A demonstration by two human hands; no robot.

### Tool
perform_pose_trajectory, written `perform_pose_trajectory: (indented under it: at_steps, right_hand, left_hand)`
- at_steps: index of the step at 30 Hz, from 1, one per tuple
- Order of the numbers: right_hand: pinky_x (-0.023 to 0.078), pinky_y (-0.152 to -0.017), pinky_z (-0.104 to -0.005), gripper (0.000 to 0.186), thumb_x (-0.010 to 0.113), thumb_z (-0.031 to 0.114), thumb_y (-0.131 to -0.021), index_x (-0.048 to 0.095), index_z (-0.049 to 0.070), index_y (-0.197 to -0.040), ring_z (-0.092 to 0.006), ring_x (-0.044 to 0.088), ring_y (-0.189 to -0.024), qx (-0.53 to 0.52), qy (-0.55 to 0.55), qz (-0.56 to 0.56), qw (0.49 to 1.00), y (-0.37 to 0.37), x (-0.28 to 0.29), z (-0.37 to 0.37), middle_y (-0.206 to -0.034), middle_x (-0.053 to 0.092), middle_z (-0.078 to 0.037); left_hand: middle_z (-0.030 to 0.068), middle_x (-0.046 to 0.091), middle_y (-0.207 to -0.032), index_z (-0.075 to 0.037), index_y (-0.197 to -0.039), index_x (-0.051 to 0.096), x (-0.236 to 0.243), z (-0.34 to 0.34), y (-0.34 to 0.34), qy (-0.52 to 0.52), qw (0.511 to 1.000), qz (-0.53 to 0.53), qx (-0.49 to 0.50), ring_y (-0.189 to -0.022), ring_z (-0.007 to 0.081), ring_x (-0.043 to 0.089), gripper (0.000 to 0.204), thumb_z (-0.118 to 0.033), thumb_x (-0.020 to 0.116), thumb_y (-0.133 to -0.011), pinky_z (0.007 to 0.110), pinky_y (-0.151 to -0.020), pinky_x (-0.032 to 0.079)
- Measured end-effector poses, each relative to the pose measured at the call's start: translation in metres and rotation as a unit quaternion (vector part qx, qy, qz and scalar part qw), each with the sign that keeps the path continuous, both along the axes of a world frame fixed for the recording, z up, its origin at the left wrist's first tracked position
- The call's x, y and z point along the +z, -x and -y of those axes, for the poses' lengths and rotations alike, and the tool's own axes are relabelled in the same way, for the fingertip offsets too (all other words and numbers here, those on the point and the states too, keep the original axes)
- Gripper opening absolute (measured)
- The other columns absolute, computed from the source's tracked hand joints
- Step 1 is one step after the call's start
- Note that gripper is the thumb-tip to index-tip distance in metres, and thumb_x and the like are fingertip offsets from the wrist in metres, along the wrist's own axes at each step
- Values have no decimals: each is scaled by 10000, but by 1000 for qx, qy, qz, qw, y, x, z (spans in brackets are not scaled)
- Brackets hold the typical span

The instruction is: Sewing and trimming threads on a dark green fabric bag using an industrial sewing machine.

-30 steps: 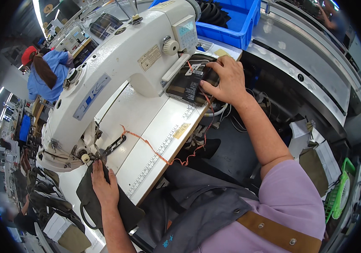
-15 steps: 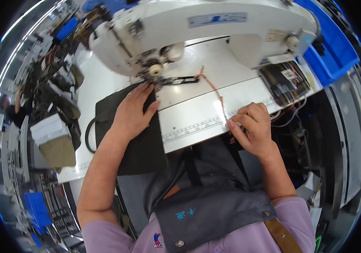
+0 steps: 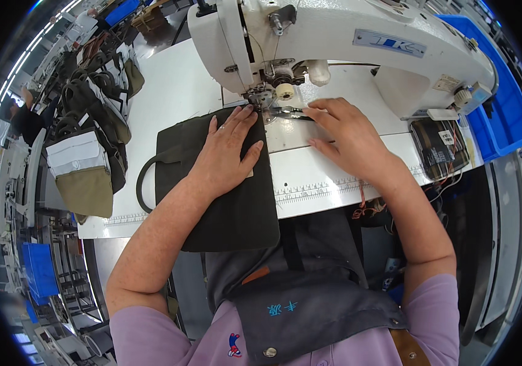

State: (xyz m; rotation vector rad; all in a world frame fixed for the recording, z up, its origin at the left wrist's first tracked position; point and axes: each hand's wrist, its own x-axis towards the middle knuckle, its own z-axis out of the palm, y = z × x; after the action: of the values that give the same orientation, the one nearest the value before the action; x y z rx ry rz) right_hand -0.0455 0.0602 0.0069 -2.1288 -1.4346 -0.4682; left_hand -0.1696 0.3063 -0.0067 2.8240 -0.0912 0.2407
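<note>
My left hand [image 3: 227, 143] lies with fingers stretched on a dark olive fabric piece [image 3: 212, 229] with a loop handle, its fingertips beside the presser foot of the white sewing machine [image 3: 432, 73]. My right hand [image 3: 340, 134] hovers over the machine bed, thumb apart from curled fingers, index fingertip at the handle end of small black scissors [image 3: 288, 114] lying right of the needle area; whether it touches them is unclear. An orange cord [image 3: 365, 207] hangs over the front edge below my right hand.
A dark device [image 3: 432, 146] lies at the table's right, beside a blue bin [image 3: 508, 110]. Piles of olive and dark fabric pieces [image 3: 81, 171] cover the table's left end [image 3: 142, 91]. Co-workers [image 3: 26, 116] are at the upper left. Blue crates [image 3: 41, 274] stand at lower left.
My right hand left the dark device and moved left to the scissors by the needle area, passing the orange cord. My left hand stays on the fabric. The view turned toward the needle.
</note>
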Motion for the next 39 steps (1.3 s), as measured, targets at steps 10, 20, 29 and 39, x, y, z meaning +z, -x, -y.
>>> perform_pose_trajectory:
  at_steps: [10, 20, 29, 39]
  right_hand:
    - [541, -806, -389, 112, 711, 140, -862, 742, 72, -945, -264, 653, -911, -29, 6, 67, 997, -36, -18, -21, -898, 681, -51]
    - [492, -883, -414, 194, 724, 160, -879, 758, 76, -1050, -237, 661, -973, -167, -34, 143, 975, -24, -13, 15, -990, 721, -55]
    - [518, -592, -357, 191, 743, 125, -894, 725, 20, -1051, -264, 648, -632, 95, -29, -302, 948, 126, -29, 38, -782, 685, -106]
    - [389, -526, -220, 215, 759, 187, -938, 672, 19, -1040, -12, 486, -593, 146, -103, -650, 738, 147, -75, 9, -723, 603, 26]
  left_hand:
    - [144, 480, -1530, -45, -1410, 530, -4, -6, -3, 36, 998, 52, 0, -1447, 345, 416, 480, -302, 576, -1008, 593, -1208, 245]
    - [119, 441, -1578, -93, -1515, 429, 40, 29, 72, 16, 987, -52, -153, -1507, 323, 344, 989, -545, 820, -727, 581, -1232, 180]
    - [80, 445, -1578, -126, -1458, 516, 19, 36, 119, 41, 990, -63, -116, -1474, 296, 408, 765, -314, 828, -785, 573, -1202, 279]
    - [85, 620, -1423, -107, -1274, 678, 10, 43, 126, 51, 993, 7, -110, -1379, 307, 538, 547, -202, 834, -758, 562, -1196, 310]
